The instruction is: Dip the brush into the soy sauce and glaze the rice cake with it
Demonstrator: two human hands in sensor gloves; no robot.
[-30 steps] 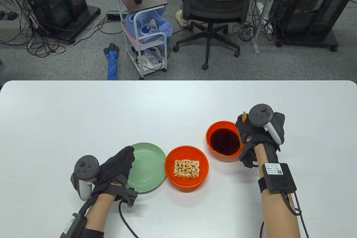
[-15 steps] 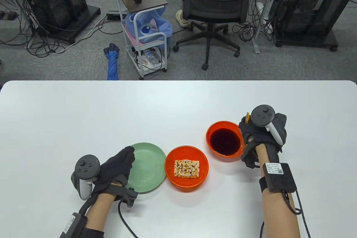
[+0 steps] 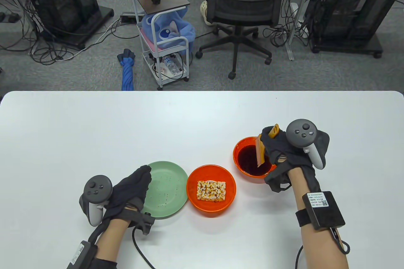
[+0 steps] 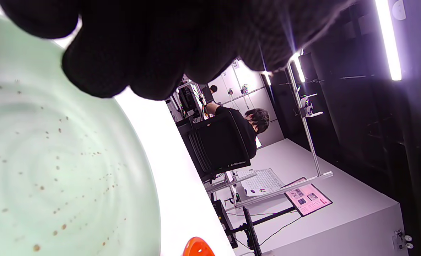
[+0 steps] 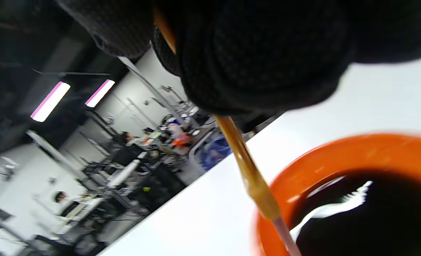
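Observation:
My right hand (image 3: 284,152) grips a wooden-handled brush (image 3: 261,152) and holds it tilted over the orange bowl of dark soy sauce (image 3: 241,146). In the right wrist view the brush (image 5: 247,170) hangs from my fingers (image 5: 260,57) with its head at the rim of the sauce bowl (image 5: 324,156). A rice cake (image 3: 211,190) lies in a second orange bowl (image 3: 195,198) in the middle. My left hand (image 3: 131,190) rests on the edge of a green plate (image 3: 170,187), holding nothing; the plate fills the left wrist view (image 4: 54,167).
The three dishes stand in a row near the table's front edge. An office chair (image 3: 246,4) and a small cart (image 3: 161,29) stand on the floor beyond the table's far edge.
My right hand has turned and shifted slightly left, swinging the brush out over the soy sauce bowl. The left hand has not moved.

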